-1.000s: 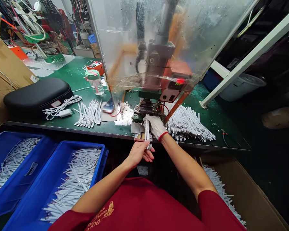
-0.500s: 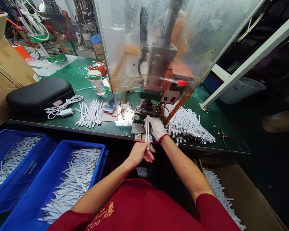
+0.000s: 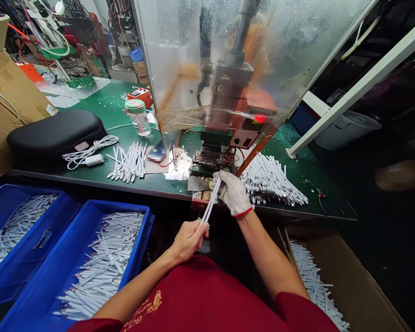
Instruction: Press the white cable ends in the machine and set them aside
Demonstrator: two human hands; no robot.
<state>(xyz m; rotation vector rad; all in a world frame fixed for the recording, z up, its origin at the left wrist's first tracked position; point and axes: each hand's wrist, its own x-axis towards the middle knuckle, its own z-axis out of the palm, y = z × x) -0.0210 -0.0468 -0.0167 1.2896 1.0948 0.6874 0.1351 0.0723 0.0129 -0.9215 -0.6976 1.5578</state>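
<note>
My bare left hand [image 3: 187,239] is closed around the lower ends of a pair of thin white flat cables [image 3: 210,203], in front of the bench edge. At their upper ends, the fingers of my gloved right hand [image 3: 233,191] pinch them, so they slant up to the right between both hands. Just beyond the glove stands the dark metal press tooling [image 3: 209,156], with a grey metal plate [image 3: 198,183] at its lower left. Beside the right hand lies a heap of similar white cables [image 3: 273,177] with metal ends.
A smaller cable bunch [image 3: 127,161], a white cord with plug [image 3: 94,160], a lidded jar [image 3: 138,119] and a black cushion [image 3: 55,136] occupy the left bench. Blue bins [image 3: 147,214] and a cardboard box [image 3: 359,281] hold more cables. Pliers [image 3: 321,200] lie right; a clear shield [image 3: 180,46] hangs ahead.
Both hands have drawn back from the press toward my body. The cables went from nearly upright in view to slanting, with the left hand lower and the right hand slightly farther right.
</note>
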